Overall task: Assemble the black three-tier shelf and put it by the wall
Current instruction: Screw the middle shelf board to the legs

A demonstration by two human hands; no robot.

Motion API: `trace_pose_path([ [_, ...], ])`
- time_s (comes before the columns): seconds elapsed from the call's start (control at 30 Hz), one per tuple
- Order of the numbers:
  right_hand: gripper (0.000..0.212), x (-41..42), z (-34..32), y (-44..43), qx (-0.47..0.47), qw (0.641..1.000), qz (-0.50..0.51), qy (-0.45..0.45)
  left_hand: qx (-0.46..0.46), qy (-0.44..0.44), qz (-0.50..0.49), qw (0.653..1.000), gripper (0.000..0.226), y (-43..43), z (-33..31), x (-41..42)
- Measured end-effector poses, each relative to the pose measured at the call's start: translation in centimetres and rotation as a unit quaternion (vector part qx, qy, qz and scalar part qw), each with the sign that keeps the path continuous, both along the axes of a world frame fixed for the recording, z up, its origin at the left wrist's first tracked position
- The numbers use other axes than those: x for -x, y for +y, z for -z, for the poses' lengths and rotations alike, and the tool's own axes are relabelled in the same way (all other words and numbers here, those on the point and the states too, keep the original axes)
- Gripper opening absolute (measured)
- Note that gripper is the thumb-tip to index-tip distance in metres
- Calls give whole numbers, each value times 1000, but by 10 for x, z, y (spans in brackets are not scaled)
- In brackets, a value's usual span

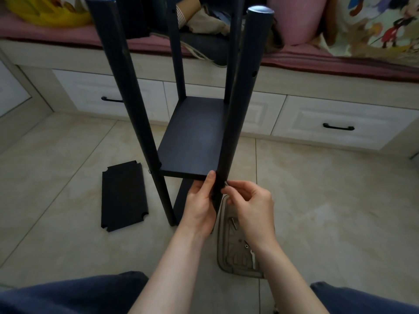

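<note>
Shelf (192, 137) rear posts (178, 53) cut off; left hand (199, 207) grip wraps front post (240, 98); right hand (251, 205) pinches half-hidden screw (226, 183)

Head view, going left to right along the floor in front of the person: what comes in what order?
Loose shelf board → front left post → left hand, gripping the front right post → right hand, pinching a screw. The parts tray overlaps the right hand, so left out.
</note>
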State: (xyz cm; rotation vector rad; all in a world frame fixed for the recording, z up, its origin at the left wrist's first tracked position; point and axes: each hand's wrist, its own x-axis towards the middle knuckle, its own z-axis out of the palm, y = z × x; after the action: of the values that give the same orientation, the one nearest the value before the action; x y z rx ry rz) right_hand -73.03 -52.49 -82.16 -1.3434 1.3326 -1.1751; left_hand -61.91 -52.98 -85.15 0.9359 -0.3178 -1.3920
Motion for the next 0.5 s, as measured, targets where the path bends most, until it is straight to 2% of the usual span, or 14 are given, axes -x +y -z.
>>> trace_pose_path([
  [0.17, 13, 1, 2, -2, 23, 999, -5, 25, 5, -2, 7, 1000, 44, 0, 1, 0],
  [0.27, 12, 1, 2, -3, -18, 997, -6, -68, 8, -13, 6, 1000, 41, 0, 1, -1],
  [0.33, 12, 1, 2, -4, -32, 994, -6, -101, 11, -20, 9, 1000, 41, 0, 1, -1],
  [0.5, 12, -1, 2, -4, -9, 998, -6, -54, 16, -26, 9, 999, 46, 0, 0, -2],
])
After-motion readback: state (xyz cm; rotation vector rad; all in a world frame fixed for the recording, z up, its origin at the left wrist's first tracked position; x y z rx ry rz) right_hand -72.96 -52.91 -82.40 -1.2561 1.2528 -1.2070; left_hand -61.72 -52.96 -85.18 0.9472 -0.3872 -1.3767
